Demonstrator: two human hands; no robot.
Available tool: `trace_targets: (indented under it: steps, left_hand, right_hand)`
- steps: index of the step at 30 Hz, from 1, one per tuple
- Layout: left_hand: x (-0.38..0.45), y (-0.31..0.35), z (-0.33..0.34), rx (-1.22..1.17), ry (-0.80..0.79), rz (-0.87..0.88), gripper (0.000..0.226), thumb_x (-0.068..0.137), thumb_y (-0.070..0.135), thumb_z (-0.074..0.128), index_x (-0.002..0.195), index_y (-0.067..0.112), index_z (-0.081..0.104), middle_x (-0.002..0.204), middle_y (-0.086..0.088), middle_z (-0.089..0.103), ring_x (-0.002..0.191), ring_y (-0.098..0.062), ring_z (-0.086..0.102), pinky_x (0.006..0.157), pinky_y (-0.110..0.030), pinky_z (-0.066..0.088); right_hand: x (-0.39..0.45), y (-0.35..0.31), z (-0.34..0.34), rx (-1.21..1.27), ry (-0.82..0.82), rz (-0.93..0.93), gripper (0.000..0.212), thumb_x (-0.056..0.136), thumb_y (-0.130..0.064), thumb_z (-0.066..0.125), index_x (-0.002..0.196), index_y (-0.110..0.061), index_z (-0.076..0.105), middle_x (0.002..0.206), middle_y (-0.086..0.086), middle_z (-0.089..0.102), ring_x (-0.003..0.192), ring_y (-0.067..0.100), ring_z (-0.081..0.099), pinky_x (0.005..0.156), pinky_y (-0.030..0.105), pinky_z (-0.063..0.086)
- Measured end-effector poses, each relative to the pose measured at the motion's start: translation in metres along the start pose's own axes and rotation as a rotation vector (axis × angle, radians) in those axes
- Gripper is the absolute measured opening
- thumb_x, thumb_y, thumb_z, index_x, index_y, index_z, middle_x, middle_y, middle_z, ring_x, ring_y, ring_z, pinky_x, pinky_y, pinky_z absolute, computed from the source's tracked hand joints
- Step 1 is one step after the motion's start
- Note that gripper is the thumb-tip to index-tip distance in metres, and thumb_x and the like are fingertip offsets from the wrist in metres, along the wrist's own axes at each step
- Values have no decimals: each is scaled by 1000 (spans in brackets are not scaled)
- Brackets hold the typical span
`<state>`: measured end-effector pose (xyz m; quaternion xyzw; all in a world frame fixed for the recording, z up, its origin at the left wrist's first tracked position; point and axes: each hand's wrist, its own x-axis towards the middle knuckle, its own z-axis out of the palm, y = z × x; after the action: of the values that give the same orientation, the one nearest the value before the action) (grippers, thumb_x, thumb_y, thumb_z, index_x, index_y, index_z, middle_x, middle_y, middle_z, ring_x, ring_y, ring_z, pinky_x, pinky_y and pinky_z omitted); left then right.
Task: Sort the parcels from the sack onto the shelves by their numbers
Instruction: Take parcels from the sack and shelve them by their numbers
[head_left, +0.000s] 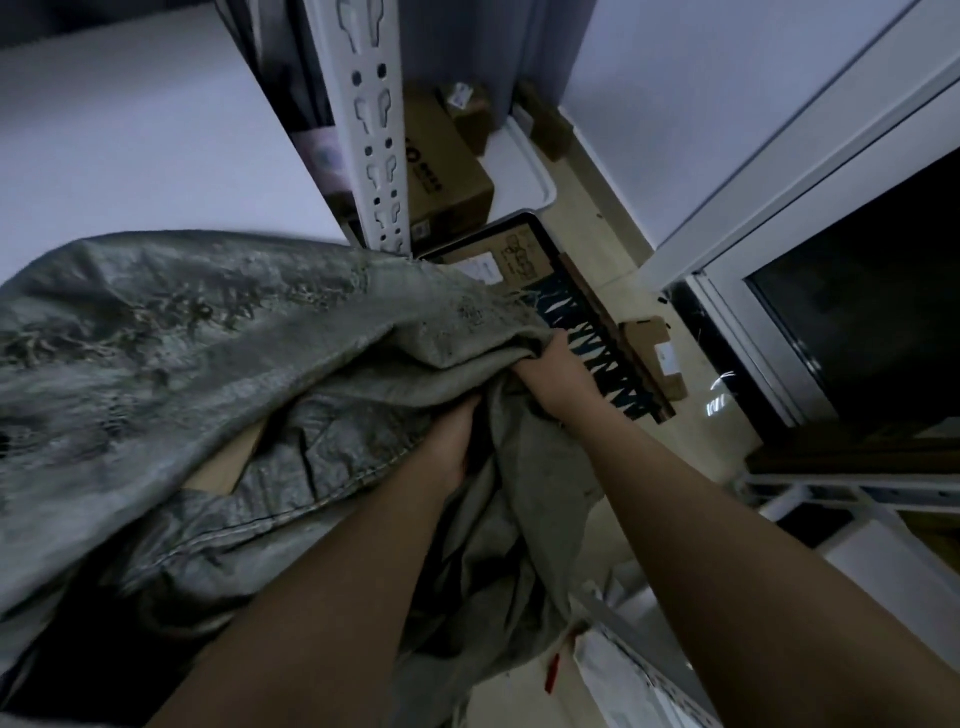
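A big grey woven sack (218, 364) fills the left side of the view and lies long from the far left across to the middle, where its open end points at the two hands. There is one sack. It is crumpled and floppy, and its top part lies over the edge of a wide white shelf board (130, 130). The left hand (452, 441) reaches into the folds at the mouth of the sack, and its fingers are curled on the cloth, though the tips are hidden. The right hand (558, 374) grips the upper edge of the mouth with bent fingers, so both hands hold the sack. A bit of tan cardboard (228, 462) peeks out through a gap low in the sack; I cannot tell what shape it is. Past the sack stands one white metal post with holes (371, 124). Beside the post sits one brown cardboard box (447, 171). Near the right hand lies a flat cardboard box with a black and blue pattern (576, 306), long from the post down toward the right. One small brown parcel with a white label (657, 353) lies on the pale floor (618, 244) just beside it. A dark window (872, 306) is on the right.
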<state>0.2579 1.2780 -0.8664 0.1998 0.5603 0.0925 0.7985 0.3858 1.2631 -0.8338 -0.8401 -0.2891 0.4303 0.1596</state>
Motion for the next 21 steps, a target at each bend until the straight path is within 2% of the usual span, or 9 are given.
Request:
trace_targets:
  steps: [3,5,7,10,12,14,16,18,21]
  left_hand:
    - [-1,0,1,-155,-6,-43,37,101,32,42,128,10,56,136,-13,54,113,-25,56,86,-33,47]
    - [0,2,-3,-126,-34,-64,32,97,40,49,113,17,64,122,-7,63,99,-22,61,73,-31,50]
    - [0,3,-8,-36,-18,-81,29,95,40,53,107,17,65,111,-3,65,91,-19,61,66,-29,48]
    - [9,-1,-13,72,-15,-66,24,96,37,51,86,24,69,94,3,67,75,-14,62,55,-24,47]
    - [14,-2,-12,82,-107,-45,34,93,45,54,74,30,78,81,9,74,68,-10,70,50,-19,51]
    - [14,-4,-12,41,-157,-39,29,89,52,55,78,38,78,86,11,75,74,-6,71,57,-19,54]
    - [11,-9,-15,-6,-175,-21,29,88,53,57,95,33,77,102,5,74,92,-13,71,68,-25,54]
    - [2,-13,-19,-79,-198,-21,32,87,51,60,104,29,75,110,2,72,100,-18,69,71,-27,56]
    - [-17,-11,-28,-43,-184,-34,31,84,50,63,97,26,78,106,1,73,97,-18,70,75,-28,57]
  right_hand:
    - [12,6,-3,-38,22,91,75,89,-54,49,148,-19,19,145,13,41,127,37,42,104,47,38]
    - [20,12,-5,-41,53,154,75,89,-52,50,149,-19,20,150,15,30,131,41,36,108,54,33]
    - [26,19,-4,56,50,188,76,90,-49,52,150,-20,16,152,16,24,131,41,35,108,51,35]
    - [34,24,-2,231,-27,166,77,93,-43,54,151,-15,11,146,15,36,116,34,48,92,38,44]
    - [36,27,0,224,-14,102,67,95,-42,51,149,-14,23,140,12,45,115,31,51,94,40,45]
    - [35,29,-1,114,77,17,49,96,-41,44,139,-17,43,132,11,54,107,28,53,85,36,43]
    - [29,29,-5,45,108,-31,41,98,-39,38,129,-15,52,124,13,57,100,27,52,78,33,38]
    - [23,28,-10,40,60,-60,37,100,-36,36,123,-14,55,123,15,58,106,31,54,84,38,43]
    - [6,21,-15,29,27,-24,32,99,-37,39,116,-16,57,123,15,58,109,32,54,94,42,45]
